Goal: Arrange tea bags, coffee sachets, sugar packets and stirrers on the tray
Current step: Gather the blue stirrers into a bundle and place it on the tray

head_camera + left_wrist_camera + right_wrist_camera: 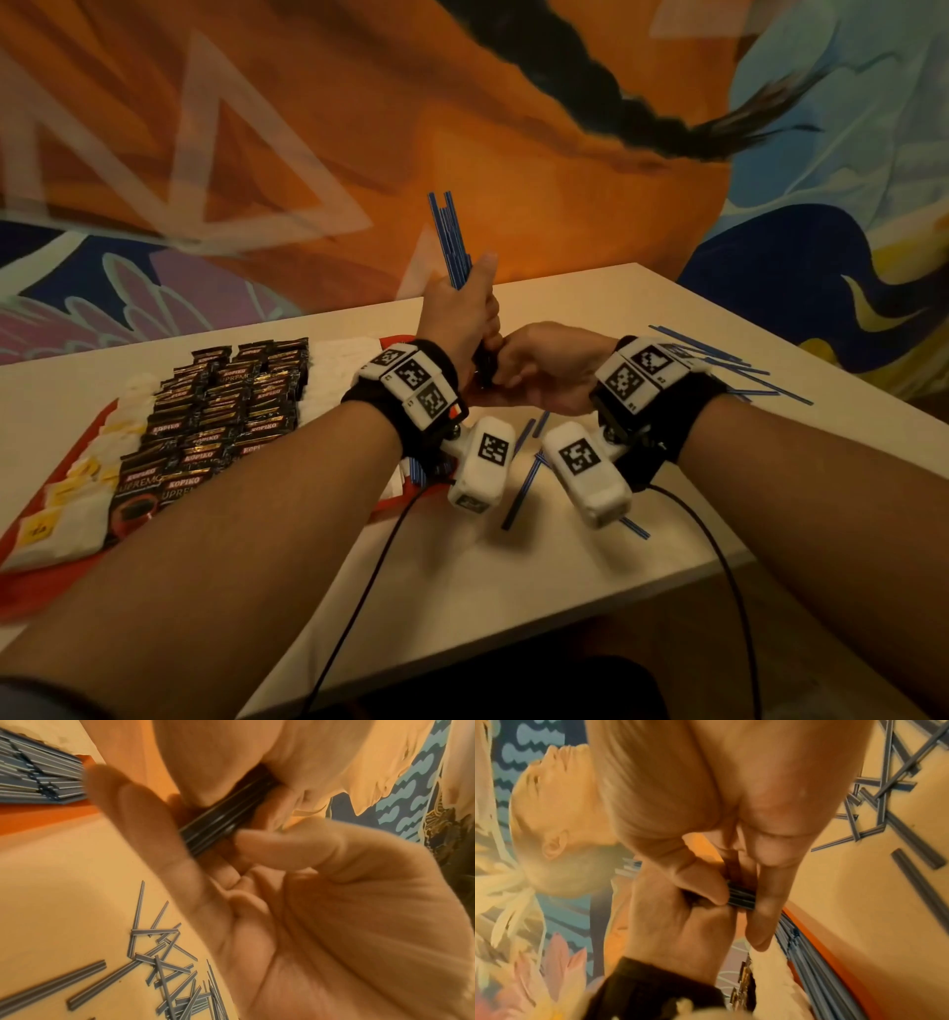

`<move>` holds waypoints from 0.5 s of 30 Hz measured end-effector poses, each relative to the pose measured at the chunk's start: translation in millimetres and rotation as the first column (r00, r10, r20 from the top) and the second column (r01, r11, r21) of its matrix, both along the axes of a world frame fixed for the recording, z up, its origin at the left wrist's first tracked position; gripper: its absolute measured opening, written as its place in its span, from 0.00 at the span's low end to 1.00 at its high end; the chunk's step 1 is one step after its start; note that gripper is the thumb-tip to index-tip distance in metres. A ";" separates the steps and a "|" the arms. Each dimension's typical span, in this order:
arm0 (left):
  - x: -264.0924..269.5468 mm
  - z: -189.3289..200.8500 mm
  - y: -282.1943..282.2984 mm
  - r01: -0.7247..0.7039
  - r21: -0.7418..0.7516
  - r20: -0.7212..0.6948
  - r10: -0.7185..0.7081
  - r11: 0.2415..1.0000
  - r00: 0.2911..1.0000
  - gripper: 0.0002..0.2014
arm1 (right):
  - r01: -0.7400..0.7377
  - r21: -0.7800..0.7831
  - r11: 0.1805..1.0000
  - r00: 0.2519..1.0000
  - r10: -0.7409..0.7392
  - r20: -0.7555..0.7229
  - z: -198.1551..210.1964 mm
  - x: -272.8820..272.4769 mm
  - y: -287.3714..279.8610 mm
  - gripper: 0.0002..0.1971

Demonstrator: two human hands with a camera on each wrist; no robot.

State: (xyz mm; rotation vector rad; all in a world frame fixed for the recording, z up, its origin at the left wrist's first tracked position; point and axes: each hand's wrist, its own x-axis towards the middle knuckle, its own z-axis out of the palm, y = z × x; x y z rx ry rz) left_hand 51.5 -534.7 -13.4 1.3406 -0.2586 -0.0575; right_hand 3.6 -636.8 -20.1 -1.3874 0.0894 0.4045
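1. Clearly the job is well along: on the red tray point(31, 580), at the left of the head view, rows of black coffee sachets point(226, 411) lie beside white tea bags with yellow tags point(56, 519) along the lower-left edge, and white packets, probably the sugar packets point(341, 354), sit behind the sachets.
2. Some stirrers are also placed, I judge: the left wrist view shows a neat stack of stirrers point(38, 778) on the tray at upper left.
3. At centre frame the left hand point(462, 313) is closed around a bundle of blue stirrers point(449, 236), held upright above the table point(513, 591).
4. Just right of it, the right hand point(549, 367) meets the bundle's lower end; in the right wrist view its thumb and a finger point(770, 892) pinch that end, seemingly squaring it up.
5. What remains: setting this bundle on the tray and gathering the loose stirrers point(719, 360) scattered at right of the head view, with a few more point(524, 483) under the wrists.
6. Around: a painted wall point(359, 128) fills the top of the frame, and black cables point(719, 555) trail from the wrist cameras across the table's near edge.
7. Little blocks the way; the criss-crossed loose stirrers may be fiddly to collect, and the cables could drag through them.
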 end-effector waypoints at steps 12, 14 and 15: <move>-8.3 -8.2 6.8 0.006 0.231 -0.003 -0.005 0.973 1.000 0.18 | 0.441 -0.294 0.848 0.790 -0.212 0.576 43.5 14.4 -11.5 0.21; -10.8 -10.9 5.6 0.015 0.308 0.022 -0.023 0.951 0.999 0.18 | 0.626 -0.375 0.684 0.600 -0.115 0.792 63.5 15.0 -12.9 0.21; -12.9 -10.9 4.0 0.020 0.346 0.038 -0.036 0.938 0.999 0.17 | 0.654 -0.412 0.634 0.553 -0.029 0.833 70.7 13.6 -10.7 0.21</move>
